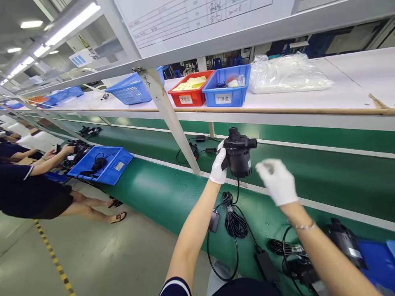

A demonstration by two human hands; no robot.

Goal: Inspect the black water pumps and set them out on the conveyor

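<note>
My left hand (219,164), in a white glove, grips a black water pump (239,154) by its side and holds it above the green bench. The pump stands upright, one stub on top and another pointing right. Its cable hangs down to a tied coil of black cable (234,218) on the bench. To the right of the pump, apart from it, is my gloved right hand (277,181), blurred by motion. Its fingers are curled in, and anything between them cannot be made out. A black power adapter (266,265) lies below.
Another black pump (345,242) lies at right beside a blue bin (375,259). A blue bin (115,172) with black parts stands at left, near a co-worker (27,185). The shelf carries a red bin (188,96), a blue bin (226,88) and plastic bags (286,76). A slanted post (169,119) rises behind.
</note>
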